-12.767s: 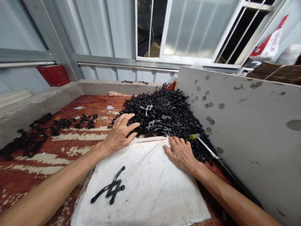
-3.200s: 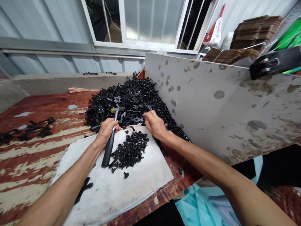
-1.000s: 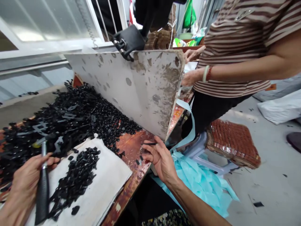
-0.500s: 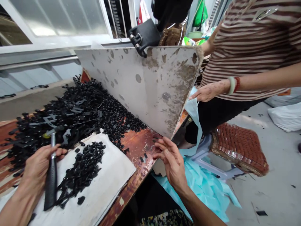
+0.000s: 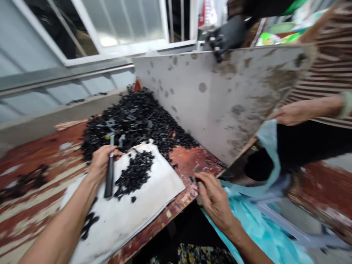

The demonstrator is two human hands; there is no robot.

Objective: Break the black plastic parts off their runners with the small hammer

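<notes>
down on the desk (image 5: 185, 160) now is the thin black stick (image 5: 217, 162) that was in the right hand (image 5: 218, 203), so that hand has let it go. it has moved to the desk's edge by some small dark bits (image 5: 191, 179), but blur means i cannot tell if its fingers pinch one. wrapped around the hammer (image 5: 109, 183), the left hand (image 5: 99, 161) is near the black pieces (image 5: 136, 172) piled on the white cloth (image 5: 162, 185).

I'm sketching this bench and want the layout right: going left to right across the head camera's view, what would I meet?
Dark tangle of parts → hammer → small pile of black pieces → right hand → co-worker's hand.
</notes>
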